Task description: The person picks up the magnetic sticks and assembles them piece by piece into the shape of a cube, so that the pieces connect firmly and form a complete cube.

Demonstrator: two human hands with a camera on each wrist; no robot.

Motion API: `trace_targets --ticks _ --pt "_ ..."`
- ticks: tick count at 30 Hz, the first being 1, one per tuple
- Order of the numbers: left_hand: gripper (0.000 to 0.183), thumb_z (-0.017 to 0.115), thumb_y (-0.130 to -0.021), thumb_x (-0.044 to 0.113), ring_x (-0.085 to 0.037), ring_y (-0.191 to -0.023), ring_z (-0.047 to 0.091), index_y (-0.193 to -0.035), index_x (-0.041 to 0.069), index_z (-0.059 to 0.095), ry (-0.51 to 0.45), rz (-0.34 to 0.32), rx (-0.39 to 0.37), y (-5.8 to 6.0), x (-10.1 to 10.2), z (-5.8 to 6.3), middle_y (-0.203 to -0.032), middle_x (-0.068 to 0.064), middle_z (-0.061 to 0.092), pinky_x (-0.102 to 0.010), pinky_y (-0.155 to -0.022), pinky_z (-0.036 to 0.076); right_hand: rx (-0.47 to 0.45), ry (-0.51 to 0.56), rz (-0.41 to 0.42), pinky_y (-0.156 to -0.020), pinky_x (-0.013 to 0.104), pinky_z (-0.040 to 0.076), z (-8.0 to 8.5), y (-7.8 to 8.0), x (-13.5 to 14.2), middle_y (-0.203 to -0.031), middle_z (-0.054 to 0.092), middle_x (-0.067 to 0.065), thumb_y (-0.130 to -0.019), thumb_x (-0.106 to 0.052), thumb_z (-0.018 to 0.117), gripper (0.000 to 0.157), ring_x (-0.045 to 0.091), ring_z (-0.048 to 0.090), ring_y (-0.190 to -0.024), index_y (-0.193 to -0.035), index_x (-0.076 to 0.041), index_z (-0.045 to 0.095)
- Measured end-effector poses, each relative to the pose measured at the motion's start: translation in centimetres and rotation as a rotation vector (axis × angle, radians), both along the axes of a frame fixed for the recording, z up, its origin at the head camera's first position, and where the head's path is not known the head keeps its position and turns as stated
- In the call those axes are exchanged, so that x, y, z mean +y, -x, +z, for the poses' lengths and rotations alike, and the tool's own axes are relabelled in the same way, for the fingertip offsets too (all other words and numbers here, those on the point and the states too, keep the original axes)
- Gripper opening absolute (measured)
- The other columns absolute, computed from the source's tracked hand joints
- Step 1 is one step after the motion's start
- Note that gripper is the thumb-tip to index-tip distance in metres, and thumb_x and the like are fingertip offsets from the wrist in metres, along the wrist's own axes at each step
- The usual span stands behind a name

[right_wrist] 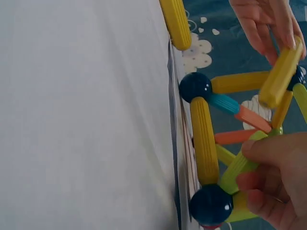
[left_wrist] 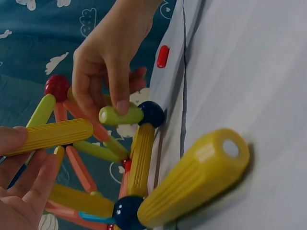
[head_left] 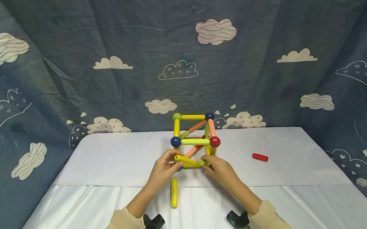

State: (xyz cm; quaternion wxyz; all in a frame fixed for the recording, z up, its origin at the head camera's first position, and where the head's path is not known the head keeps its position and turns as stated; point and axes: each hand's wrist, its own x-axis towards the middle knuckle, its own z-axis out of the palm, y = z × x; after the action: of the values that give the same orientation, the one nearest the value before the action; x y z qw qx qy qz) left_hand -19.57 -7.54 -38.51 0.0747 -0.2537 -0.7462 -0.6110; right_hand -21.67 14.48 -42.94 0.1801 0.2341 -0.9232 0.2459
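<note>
A box-shaped frame of ribbed sticks and balls stands on the white table, with a yellow top stick (head_left: pixel 193 117), a red ball (head_left: pixel 214 141) and a blue ball (head_left: pixel 175 141) in its upper part. My left hand (head_left: pixel 163 167) pinches a yellow stick (head_left: pixel 185 159) in front of the frame's lower front. Thumb and fingers of my right hand (head_left: pixel 221 170) grip a light green stick (right_wrist: pixel 238 167), whose lower end meets a dark blue ball (right_wrist: pixel 211 204) at a bottom corner. A yellow bottom stick (right_wrist: pixel 204 139) joins that ball to another dark blue ball (right_wrist: pixel 195 87).
A loose yellow stick (head_left: pixel 174 193) lies on the table nearer me, between my forearms. To the right lies a red stick (head_left: pixel 260 157). Behind the table hangs a dark cloth (head_left: pixel 155 37) printed with clouds. Black wrist devices (head_left: pixel 154 223) sit by both sleeves.
</note>
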Motion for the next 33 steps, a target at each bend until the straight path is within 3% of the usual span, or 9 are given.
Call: trace_targets --ticks 7,12,15,18,20,22,24,26,33 --pt "0.025 0.059 -0.083 -0.007 -0.026 -0.094 0.058 -0.107 -0.005 0.052 0.007 -0.019 0.05 0.4 1.6 -0.2 -0.104 -0.016 0.056 -0.034 -0.072 0.051 -0.017 0.081 0.011 -0.059 0.022 0.047 -0.4 0.3 -0.4 -0.092 0.061 0.002 -0.076 -0.003 0.071 0.03 0.008 0.052 -0.066 -0.103 -0.01 0.061" --pt "0.025 0.059 -0.083 -0.005 -0.027 -0.093 0.059 -0.107 -0.003 0.053 0.013 0.01 0.068 0.5 2.1 -0.6 -0.106 -0.015 0.058 -0.036 -0.072 0.051 -0.118 0.255 0.094 -0.055 0.017 0.048 -0.7 0.4 -0.6 -0.098 0.062 0.008 -0.08 -0.001 0.066 0.033 0.008 0.059 -0.063 -0.112 -0.005 0.057" --pt "0.027 0.061 -0.083 -0.002 -0.023 -0.092 0.059 -0.108 0.001 0.054 0.018 0.029 0.094 1.1 2.1 -1.6 -0.106 -0.014 0.058 -0.032 -0.073 0.051 -0.158 0.348 0.159 -0.056 0.018 0.049 -0.9 0.6 -0.7 -0.102 0.061 0.011 -0.083 -0.004 0.064 0.033 0.012 0.063 -0.064 -0.114 -0.003 0.056" --pt "0.031 0.065 -0.081 0.001 -0.018 -0.089 0.059 -0.109 0.003 0.055 0.09 0.075 0.219 1.7 1.8 -2.5 -0.107 -0.012 0.056 -0.025 -0.071 0.05 -0.146 0.369 0.176 -0.056 0.019 0.05 -1.0 0.8 -0.8 -0.101 0.062 0.009 -0.083 -0.009 0.063 0.03 0.012 0.062 -0.063 -0.112 -0.005 0.058" --pt "0.035 0.069 -0.078 0.004 -0.016 -0.085 0.056 -0.109 0.004 0.054 0.158 0.138 0.385 2.1 1.4 -2.6 -0.109 -0.01 0.052 -0.021 -0.068 0.049 -0.131 0.368 0.17 -0.055 0.019 0.049 -1.1 0.9 -0.9 -0.097 0.063 0.008 -0.083 -0.009 0.064 0.027 0.01 0.061 -0.062 -0.11 -0.006 0.06" --pt "0.041 0.073 -0.074 0.005 -0.018 -0.086 0.051 -0.109 0.004 0.052 0.219 0.223 0.528 2.2 0.9 -2.0 -0.111 -0.01 0.048 -0.022 -0.066 0.047 -0.124 0.374 0.161 -0.054 0.019 0.049 -1.0 1.0 -1.0 -0.094 0.064 0.008 -0.083 -0.008 0.064 0.025 0.011 0.061 -0.061 -0.108 -0.006 0.061" --pt "0.048 0.076 -0.072 0.009 -0.021 -0.089 0.046 -0.112 0.004 0.05 0.262 0.296 0.598 2.3 0.5 -1.2 -0.113 -0.011 0.043 -0.024 -0.065 0.045 -0.128 0.393 0.152 -0.053 0.019 0.049 -1.0 1.1 -1.1 -0.091 0.064 0.009 -0.083 -0.006 0.064 0.024 0.014 0.062 -0.06 -0.107 -0.005 0.061" --pt "0.057 0.078 -0.07 0.013 -0.023 -0.094 0.044 -0.118 0.006 0.047 0.295 0.329 0.562 2.7 0.2 -0.6 -0.116 -0.014 0.039 -0.026 -0.065 0.045 -0.125 0.41 0.139 -0.052 0.019 0.049 -0.8 1.2 -1.4 -0.09 0.065 0.01 -0.082 -0.005 0.064 0.024 0.017 0.062 -0.059 -0.107 -0.005 0.061" --pt "0.065 0.073 -0.076 0.019 -0.023 -0.096 0.052 -0.13 0.01 0.039 0.327 0.26 0.189 4.1 0.1 -0.6 -0.12 -0.013 0.044 -0.022 -0.059 0.048 -0.102 0.446 0.072 -0.05 0.018 0.048 -0.6 1.3 -2.2 -0.087 0.065 0.01 -0.08 -0.002 0.066 0.025 0.013 0.061 -0.057 -0.104 -0.003 0.062"
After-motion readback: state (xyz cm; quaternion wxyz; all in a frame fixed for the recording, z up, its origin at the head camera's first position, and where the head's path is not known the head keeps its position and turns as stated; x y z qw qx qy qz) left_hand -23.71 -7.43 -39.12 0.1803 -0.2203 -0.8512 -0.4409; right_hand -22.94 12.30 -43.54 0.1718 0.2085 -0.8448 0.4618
